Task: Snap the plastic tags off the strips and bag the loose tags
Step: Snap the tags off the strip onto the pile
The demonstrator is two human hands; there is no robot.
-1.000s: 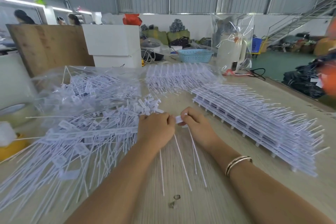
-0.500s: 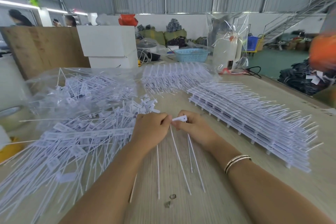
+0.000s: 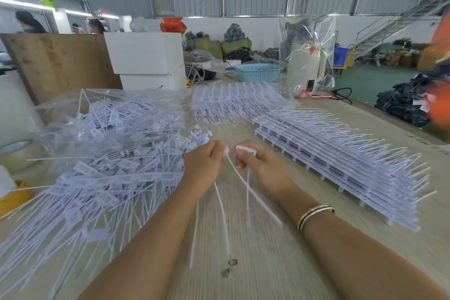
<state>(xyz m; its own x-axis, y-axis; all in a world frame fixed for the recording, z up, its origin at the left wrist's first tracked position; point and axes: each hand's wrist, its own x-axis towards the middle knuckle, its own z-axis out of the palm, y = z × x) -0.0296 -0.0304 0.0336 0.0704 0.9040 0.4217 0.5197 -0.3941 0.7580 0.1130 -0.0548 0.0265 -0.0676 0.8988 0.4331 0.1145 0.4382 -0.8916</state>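
My left hand (image 3: 203, 164) and my right hand (image 3: 259, 167) meet at the table's middle, each pinching white plastic tags. The right hand grips a flat white tag head (image 3: 246, 149) whose thin tail (image 3: 253, 193) trails toward me. Several more tails (image 3: 222, 217) hang from the left hand's grip. A heap of loose tags (image 3: 97, 178) lies to the left. A clear plastic bag (image 3: 109, 114) partly filled with tags sits behind the heap. Stacked uncut tag strips (image 3: 341, 168) lie along the right.
More strips (image 3: 233, 102) lie at the back centre under clear film. A tape roll (image 3: 17, 151) and a yellow object (image 3: 14, 198) sit at the left edge. White boxes (image 3: 146, 61), a wooden board (image 3: 56, 63) and a blue basket (image 3: 258, 72) stand behind. The wooden table (image 3: 267, 263) fills the foreground.
The hands have pulled slightly apart, and the tag head now sits in the right hand alone, separated from the bundle in the left. The hanging tails have swung.
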